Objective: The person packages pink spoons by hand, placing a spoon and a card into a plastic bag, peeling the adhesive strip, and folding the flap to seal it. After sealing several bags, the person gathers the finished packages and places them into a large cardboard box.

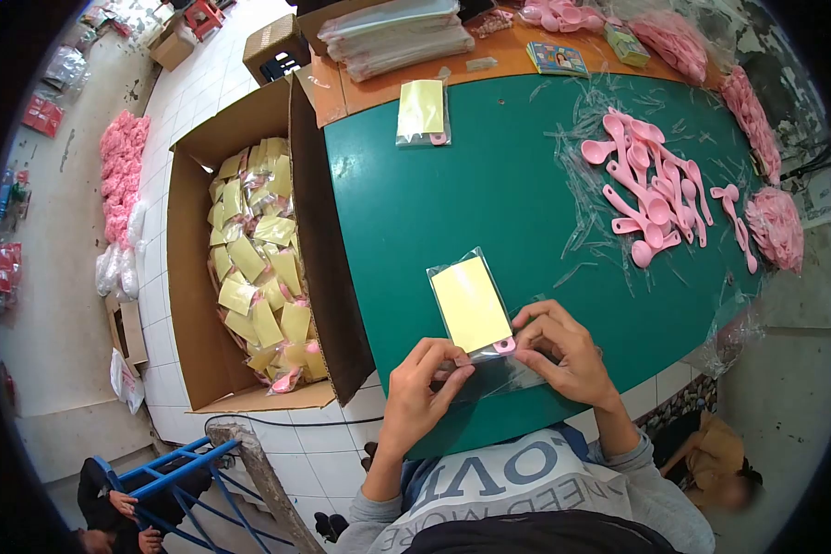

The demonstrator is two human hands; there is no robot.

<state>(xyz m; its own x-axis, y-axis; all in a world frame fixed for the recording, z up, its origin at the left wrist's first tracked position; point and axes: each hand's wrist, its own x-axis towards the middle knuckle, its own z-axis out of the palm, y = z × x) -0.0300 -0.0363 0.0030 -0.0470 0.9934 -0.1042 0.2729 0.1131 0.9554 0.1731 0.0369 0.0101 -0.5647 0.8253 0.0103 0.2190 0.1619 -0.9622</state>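
Observation:
A clear plastic bag (499,294) with a yellow card (472,305) inside lies near the front edge of the green table. The end of a pink spoon handle (504,345), with a hole in it, shows at the card's lower right corner; the rest of the spoon is hidden behind the card. My left hand (422,392) is closed, pinching the bag's open end at its lower left. At the lower right, beside the handle end, my right hand (568,358) is closed on the bag's edge with bent fingers.
A pile of pink spoons (656,210) lies right on the green table (397,203), among scattered clear strips. One packed bag (422,109) lies farther back. Left stands a cardboard box (190,305) of packed bags. Stacked plastic bags (392,37) are behind. Other people (716,457) sit nearby.

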